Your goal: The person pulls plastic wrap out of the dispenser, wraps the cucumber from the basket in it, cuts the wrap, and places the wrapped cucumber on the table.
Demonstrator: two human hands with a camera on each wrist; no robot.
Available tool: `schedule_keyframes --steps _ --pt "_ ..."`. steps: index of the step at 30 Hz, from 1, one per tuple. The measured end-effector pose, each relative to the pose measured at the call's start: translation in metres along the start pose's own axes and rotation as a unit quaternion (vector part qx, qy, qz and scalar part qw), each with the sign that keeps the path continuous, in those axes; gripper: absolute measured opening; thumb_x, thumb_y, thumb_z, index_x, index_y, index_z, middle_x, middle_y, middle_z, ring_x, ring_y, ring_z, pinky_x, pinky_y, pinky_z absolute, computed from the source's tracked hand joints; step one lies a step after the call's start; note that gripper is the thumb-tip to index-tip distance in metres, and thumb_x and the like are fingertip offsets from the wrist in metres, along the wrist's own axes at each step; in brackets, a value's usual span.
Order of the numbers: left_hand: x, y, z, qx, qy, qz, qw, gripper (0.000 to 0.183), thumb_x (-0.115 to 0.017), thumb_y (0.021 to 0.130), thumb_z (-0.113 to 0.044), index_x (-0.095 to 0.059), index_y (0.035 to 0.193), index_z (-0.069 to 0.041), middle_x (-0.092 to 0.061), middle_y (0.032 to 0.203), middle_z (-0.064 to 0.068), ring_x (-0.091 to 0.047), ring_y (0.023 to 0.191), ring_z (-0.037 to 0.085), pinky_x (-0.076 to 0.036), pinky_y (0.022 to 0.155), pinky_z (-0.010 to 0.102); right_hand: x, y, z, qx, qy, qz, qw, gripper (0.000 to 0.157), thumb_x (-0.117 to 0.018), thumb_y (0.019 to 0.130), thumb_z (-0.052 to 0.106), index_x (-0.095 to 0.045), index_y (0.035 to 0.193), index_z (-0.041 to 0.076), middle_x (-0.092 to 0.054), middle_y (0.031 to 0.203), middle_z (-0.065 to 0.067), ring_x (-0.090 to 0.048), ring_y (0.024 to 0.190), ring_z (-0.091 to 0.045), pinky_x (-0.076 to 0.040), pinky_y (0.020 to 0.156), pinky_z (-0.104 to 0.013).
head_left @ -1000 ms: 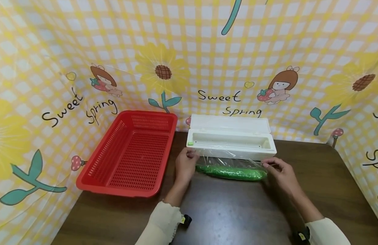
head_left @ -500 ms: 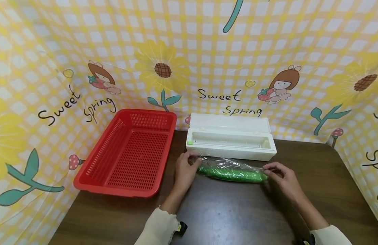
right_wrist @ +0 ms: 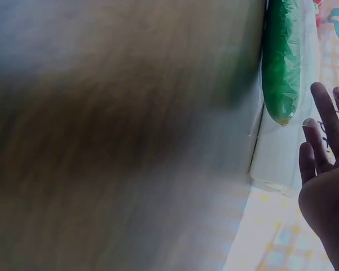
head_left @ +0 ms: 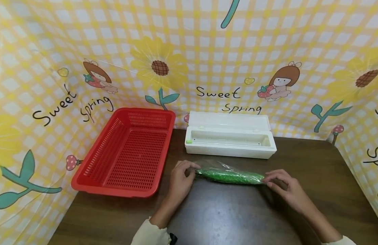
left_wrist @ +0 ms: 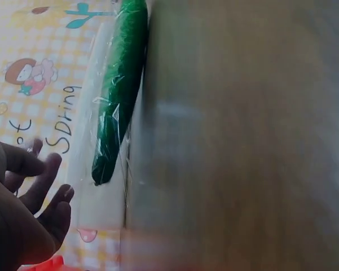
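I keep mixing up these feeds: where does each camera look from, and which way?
Head: on the head, facing forward and down at the red basket, white box and cucumber; left hand, right hand and cream sleeves show.
Left wrist: on that wrist, facing along the cucumber from its left end; the left hand shows at lower left.
Right wrist: on that wrist, facing along it from the right end; the right hand shows at right.
Both wrist views share the cucumber and printed cloth.
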State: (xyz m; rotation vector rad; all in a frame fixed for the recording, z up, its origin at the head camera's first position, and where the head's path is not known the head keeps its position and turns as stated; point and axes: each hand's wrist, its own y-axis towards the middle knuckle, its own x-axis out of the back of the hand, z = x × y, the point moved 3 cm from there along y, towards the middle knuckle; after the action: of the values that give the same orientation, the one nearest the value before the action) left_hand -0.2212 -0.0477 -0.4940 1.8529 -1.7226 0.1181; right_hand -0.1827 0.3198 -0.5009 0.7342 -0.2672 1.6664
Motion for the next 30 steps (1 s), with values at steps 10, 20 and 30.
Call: schedule_keyframes --steps 10,20,30 --pt "0.01 -0.009 0.013 -0.019 0.032 0.04 0.9985 0.049 -0.05 0.076 0.024 -0.077 0.063 -0.015 -0.075 0.083 -0.004 -0.063 0.086 0.015 -0.051 0.078 0.028 -0.003 -0.008 0.0 0.033 -0.07 0.015 0.997 0.024 -0.074 0.093 0.01 -0.073 0.1 0.033 -0.066 0.124 0.001 -0.054 0.12 -0.001 -0.037 0.097 -0.018" --pt "0.013 -0.008 0.002 -0.155 0.231 0.169 0.9455 0.042 -0.062 0.075 0.016 -0.08 0.068 -0.021 -0.077 0.093 -0.008 -0.061 0.093 0.016 -0.046 0.088 0.042 -0.009 -0.003 0.005 0.142 -0.127 0.023 0.981 0.034 -0.08 0.083 0.0 -0.069 0.092 0.03 -0.073 0.109 0.011 -0.052 0.12 -0.014 -0.019 0.104 -0.022" --pt "0.009 -0.007 -0.001 -0.236 0.373 0.228 0.8677 0.024 -0.068 0.088 -0.007 -0.084 0.098 -0.022 -0.072 0.129 0.002 -0.061 0.119 0.026 -0.046 0.091 0.041 -0.018 0.002 0.01 0.173 -0.258 0.023 0.95 0.023 -0.082 0.078 0.006 -0.071 0.082 0.025 -0.07 0.107 0.007 -0.054 0.116 -0.022 -0.031 0.095 -0.044"
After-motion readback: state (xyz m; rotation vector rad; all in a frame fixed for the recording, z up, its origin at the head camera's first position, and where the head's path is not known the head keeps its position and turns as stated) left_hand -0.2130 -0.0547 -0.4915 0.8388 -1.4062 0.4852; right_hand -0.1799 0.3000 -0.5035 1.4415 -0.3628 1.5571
